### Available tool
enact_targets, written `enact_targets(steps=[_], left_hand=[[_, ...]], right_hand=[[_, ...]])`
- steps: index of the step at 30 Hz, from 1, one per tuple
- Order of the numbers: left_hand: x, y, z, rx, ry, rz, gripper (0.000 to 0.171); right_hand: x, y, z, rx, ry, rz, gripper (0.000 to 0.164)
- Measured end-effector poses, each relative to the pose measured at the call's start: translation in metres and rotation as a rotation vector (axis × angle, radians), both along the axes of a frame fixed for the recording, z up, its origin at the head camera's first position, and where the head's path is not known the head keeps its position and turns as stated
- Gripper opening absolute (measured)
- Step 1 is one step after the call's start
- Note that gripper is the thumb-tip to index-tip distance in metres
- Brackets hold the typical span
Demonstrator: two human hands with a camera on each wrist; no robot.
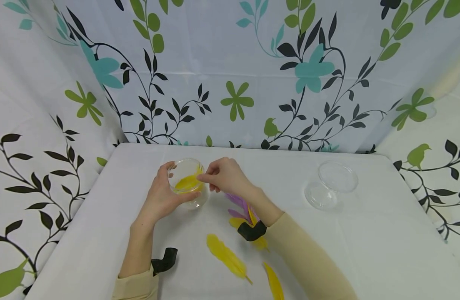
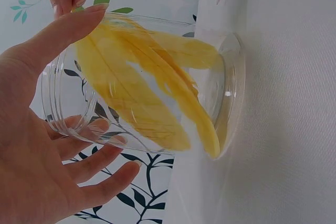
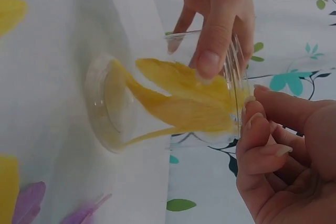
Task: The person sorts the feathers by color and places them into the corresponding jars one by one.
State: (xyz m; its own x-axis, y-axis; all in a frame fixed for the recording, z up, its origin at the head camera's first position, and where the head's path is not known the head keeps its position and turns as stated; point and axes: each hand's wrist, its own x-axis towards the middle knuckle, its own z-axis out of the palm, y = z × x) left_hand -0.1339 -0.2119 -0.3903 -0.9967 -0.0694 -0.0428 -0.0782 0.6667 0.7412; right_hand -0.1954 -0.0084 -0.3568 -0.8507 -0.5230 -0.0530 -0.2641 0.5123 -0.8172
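My left hand (image 1: 162, 193) grips a clear jar (image 2: 231, 93) near its rim, thumb on one side and fingers round the other. Inside the jar, several yellow feathers (image 3: 181, 108) lean at angles, their tips down near its base. At the mouth of the jar, my right hand (image 1: 228, 177) pinches the end of a yellow feather between thumb and index finger. The pinched end is mostly covered by the fingertips. Purple feathers (image 1: 237, 201) and yellow ones lie beneath my right wrist, partly hidden by it.
One loose yellow feather (image 1: 226, 254) lies on the white table (image 1: 383, 233) between my forearms. Another yellow feather (image 1: 273, 281) is at the near edge of the view, beside my right sleeve. Farther right stands a second clear jar (image 1: 338, 177). A leaf-patterned curtain hangs behind.
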Motion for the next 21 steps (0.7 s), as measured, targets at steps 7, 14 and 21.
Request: enact_targets(steps=[7,14,21], left_hand=[[0.001,0.001,0.001,0.002,-0.003,-0.003,0.114],[0.001,0.002,0.002,-0.010,-0.015,0.009,0.114],[0.000,0.002,0.002,-0.018,-0.024,0.008,0.114]], right_hand=[[0.005,0.003,-0.005,0.009,0.007,-0.017,0.028],[0.013,0.031,-0.007,0.016,0.000,-0.068,0.028],[0.024,0.071,-0.022,0.018,-0.006,-0.120,0.028]])
